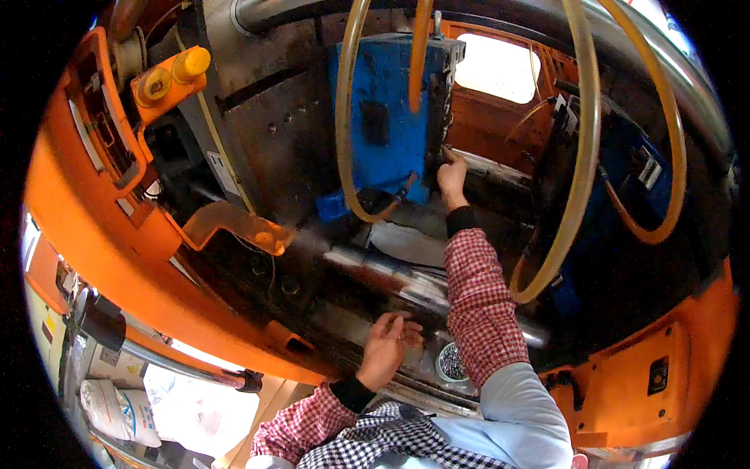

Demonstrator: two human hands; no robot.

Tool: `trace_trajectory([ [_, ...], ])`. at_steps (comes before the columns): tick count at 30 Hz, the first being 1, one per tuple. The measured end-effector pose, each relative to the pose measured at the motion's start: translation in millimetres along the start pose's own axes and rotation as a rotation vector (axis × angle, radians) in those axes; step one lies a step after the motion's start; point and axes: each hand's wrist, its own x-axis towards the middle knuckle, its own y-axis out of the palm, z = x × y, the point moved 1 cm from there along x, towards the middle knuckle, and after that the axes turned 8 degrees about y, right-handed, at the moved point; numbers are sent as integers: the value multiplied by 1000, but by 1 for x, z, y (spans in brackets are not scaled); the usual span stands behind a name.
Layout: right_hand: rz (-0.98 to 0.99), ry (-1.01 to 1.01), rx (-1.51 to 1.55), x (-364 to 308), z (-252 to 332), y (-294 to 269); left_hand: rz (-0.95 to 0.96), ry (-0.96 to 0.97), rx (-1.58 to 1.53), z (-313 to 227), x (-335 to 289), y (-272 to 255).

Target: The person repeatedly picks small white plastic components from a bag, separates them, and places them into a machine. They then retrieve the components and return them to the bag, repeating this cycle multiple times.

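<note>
An orange machine frame (101, 223) wraps round both sides of the view, its edges curving about a dark, deep bay; on its right side is one panel (629, 383) bearing a black, rectangular plate. Two blue blocks face each other across a gap: the left blue block (394, 117), upright in the upper middle against a dark steel plate (269, 125), and the right blue block (641, 176), mostly in shadow, with a pale label (649, 167) too small to read. Four lengths of amber hose (584, 141) hang in front, narrowing the room about the right forearm. At lower left lie white bags (199, 406) with print that cannot be made out. The right hand (453, 180) reaches to the left blue block's right edge, index finger stretched out and the others curled; whether it touches or grips anything I cannot tell. The left hand (388, 350), well apart from it, is half open over the near edge of the bay, fingers loosely bent. Near it stands one bowl (451, 362) of small shiny pieces. Two yellow knobs (191, 64) sit side by side at upper left.
</note>
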Motion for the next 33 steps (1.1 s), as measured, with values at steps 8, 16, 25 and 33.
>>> trace_trajectory([
  [8,971,-99,-113,-175,144,-101,-70,74,70,-23,8,4],
  [16,949,-61,-94,-226,138,-140,29,-19,-109,-22,10,17],
  [25,1006,83,33,-226,126,-145,77,45,-15,-22,10,17],
  [33,231,-14,228,-173,114,-122,24,-49,4,-18,2,14],
])
